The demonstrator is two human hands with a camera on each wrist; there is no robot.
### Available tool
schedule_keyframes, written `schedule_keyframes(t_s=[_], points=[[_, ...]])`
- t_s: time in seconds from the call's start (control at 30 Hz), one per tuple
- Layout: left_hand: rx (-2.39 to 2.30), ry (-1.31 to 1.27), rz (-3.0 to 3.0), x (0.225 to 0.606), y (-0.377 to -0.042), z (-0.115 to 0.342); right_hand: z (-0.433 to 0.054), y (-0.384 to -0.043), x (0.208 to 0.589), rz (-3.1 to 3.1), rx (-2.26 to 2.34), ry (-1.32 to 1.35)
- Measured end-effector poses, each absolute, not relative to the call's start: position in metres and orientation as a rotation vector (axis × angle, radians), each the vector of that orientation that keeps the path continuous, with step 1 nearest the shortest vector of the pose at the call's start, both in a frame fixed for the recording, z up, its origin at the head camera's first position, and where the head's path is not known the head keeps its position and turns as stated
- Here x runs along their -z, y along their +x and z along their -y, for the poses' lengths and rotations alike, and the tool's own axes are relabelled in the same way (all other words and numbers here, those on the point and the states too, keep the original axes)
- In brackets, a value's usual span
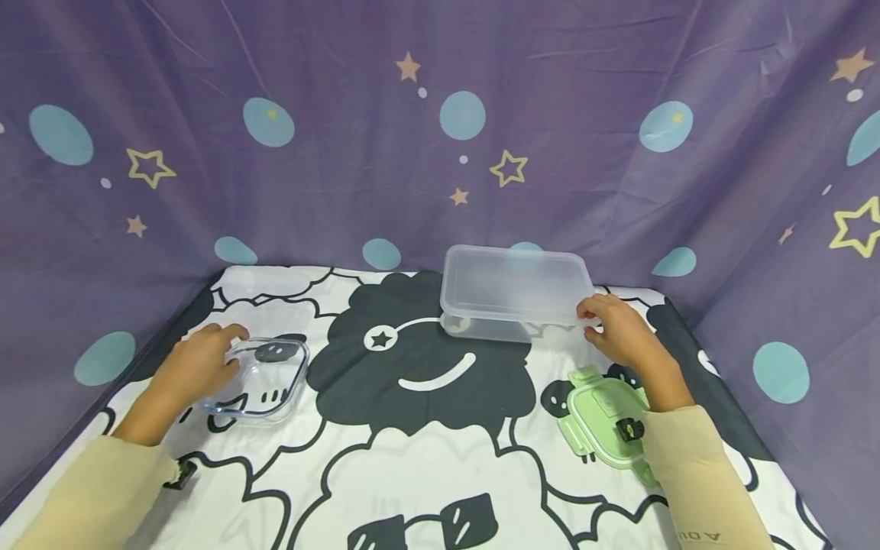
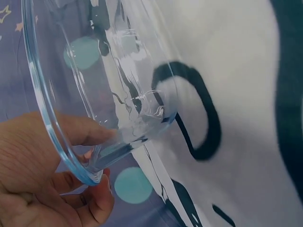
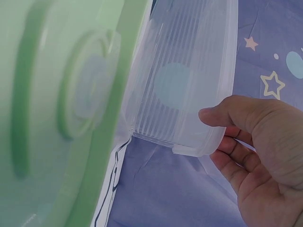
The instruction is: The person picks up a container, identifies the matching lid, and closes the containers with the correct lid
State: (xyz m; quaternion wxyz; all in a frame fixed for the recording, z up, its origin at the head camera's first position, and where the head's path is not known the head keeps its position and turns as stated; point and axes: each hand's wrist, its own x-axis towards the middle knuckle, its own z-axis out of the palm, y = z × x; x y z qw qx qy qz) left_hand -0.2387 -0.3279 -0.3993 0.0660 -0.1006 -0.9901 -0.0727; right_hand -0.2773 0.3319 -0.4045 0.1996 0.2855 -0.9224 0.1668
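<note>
At the left of the head view, my left hand [image 1: 192, 368] grips the near-left side of a clear glass food container [image 1: 278, 382], which sits on the cloth. The left wrist view shows the thumb on one side of the glass wall [image 2: 41, 109] and curled fingers on the other. My right hand [image 1: 622, 330] pinches the right edge of a translucent plastic box [image 1: 519, 284] at the far side of the table. In the right wrist view the thumb presses on the ribbed box's [image 3: 184, 85] rim, fingers behind it. A green clip lid [image 1: 605, 412] lies below my right wrist, partly hidden by the sleeve.
A cloth [image 1: 419, 466] printed with black and white sheep covers the table. Behind it and along both sides hangs a purple curtain [image 1: 357, 176] with stars and blue dots. The green lid [image 3: 42, 156] fills the left of the right wrist view.
</note>
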Motion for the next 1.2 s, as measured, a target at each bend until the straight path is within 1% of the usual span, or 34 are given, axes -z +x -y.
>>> schedule_keyframes(t_s=[0.63,1.2], points=[[0.286,-0.370,2.984,0.396,-0.244,0.281,-0.333,-0.277,0.404,2.585,-0.466,0.783],[0.322,-0.517,2.886,0.400,-0.248,0.257,-0.333,-0.278,0.406,2.586,-0.474,0.791]])
